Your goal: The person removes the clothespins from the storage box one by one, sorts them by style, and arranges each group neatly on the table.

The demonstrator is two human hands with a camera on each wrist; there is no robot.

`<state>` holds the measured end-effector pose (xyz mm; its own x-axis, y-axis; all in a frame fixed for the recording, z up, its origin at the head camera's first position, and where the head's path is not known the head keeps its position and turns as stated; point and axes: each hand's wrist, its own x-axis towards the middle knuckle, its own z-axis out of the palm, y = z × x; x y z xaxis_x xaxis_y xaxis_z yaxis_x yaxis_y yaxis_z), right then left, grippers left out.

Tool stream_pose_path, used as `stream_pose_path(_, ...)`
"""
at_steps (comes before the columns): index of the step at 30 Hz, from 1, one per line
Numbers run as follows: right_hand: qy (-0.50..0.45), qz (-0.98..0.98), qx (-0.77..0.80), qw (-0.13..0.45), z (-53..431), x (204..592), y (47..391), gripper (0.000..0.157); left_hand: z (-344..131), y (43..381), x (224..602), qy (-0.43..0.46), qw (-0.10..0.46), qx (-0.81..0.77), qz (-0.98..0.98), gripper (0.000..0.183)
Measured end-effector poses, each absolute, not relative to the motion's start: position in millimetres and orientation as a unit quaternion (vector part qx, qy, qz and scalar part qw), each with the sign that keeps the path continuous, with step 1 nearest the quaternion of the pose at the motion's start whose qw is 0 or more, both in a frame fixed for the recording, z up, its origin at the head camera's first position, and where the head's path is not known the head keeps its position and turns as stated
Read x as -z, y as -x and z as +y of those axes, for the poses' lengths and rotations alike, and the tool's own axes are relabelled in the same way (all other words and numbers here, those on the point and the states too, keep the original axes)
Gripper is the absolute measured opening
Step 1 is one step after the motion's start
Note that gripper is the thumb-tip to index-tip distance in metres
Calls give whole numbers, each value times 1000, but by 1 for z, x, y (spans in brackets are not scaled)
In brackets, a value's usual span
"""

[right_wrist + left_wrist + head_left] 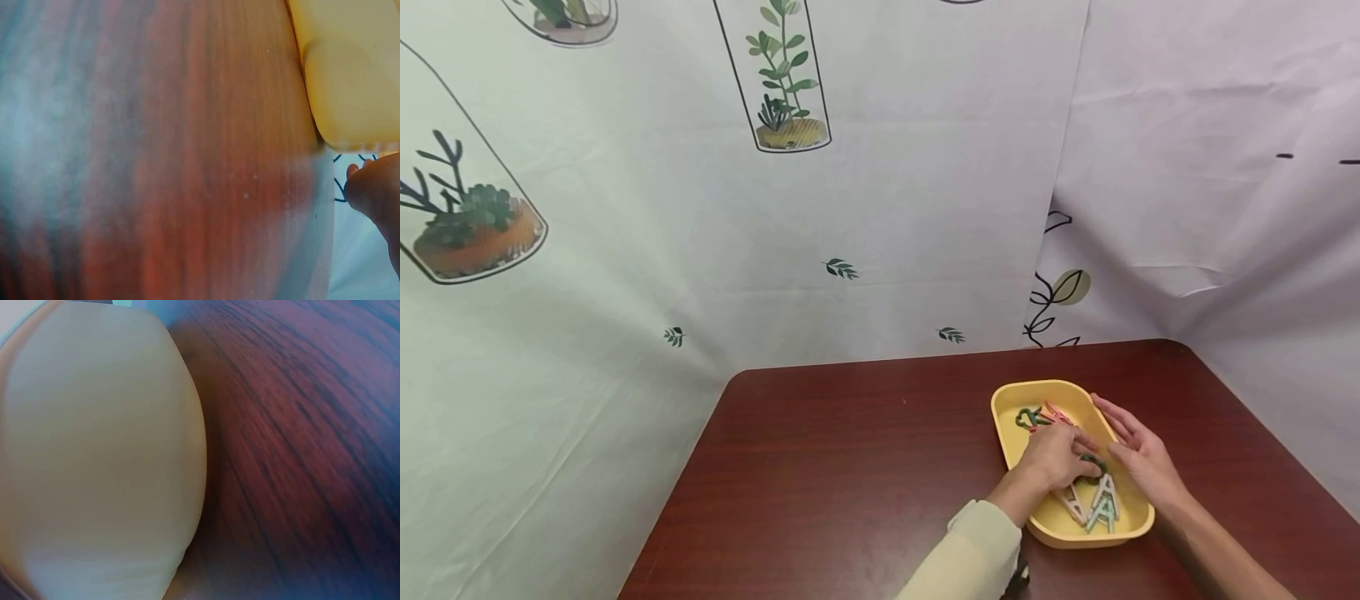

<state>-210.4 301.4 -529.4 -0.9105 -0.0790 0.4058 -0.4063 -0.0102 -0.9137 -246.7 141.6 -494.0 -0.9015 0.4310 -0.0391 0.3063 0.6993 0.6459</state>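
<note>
A yellow plastic tray (pixel 1093 542) stands on the table with several small spring clips inside. My left hand (pixel 1051 457) reaches over its left side, fingers bent down among the clips. Beside its fingertips lies a dark green clip (pixel 1093 467); whether they pinch a clip I cannot tell. Below that hand are a beige clip (pixel 1072 505) and pale green clips (pixel 1103 510). Red clips (pixel 1055 413) and another dark green clip (pixel 1026 418) lie toward the far end. My right hand (pixel 1142 458) rests against the tray's right rim, with its fingers extended.
The dark red-brown wooden table (pixel 850 467) stretches left of the tray. Behind it hangs a pale cloth (pixel 910 208) printed with plants. A small dark object (pixel 1018 577) shows beside the left sleeve (pixel 973 554). The left wrist view shows mostly a pale rounded surface (pixel 106 450).
</note>
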Motion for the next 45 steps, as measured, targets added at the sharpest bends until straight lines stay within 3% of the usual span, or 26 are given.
stream_pose_path(19,-173,-694,-689,118,300,529,209,67,140,249,495,-225,82,-346,907,15)
stream_pose_path(29,-187,-681,-698,123,299,529,209,65,137,252,494,-253,19,-331,909,11)
stream_pose_path(45,-193,-691,-683,136,300,529,210,67,137,250,489,-180,9,-456,872,10)
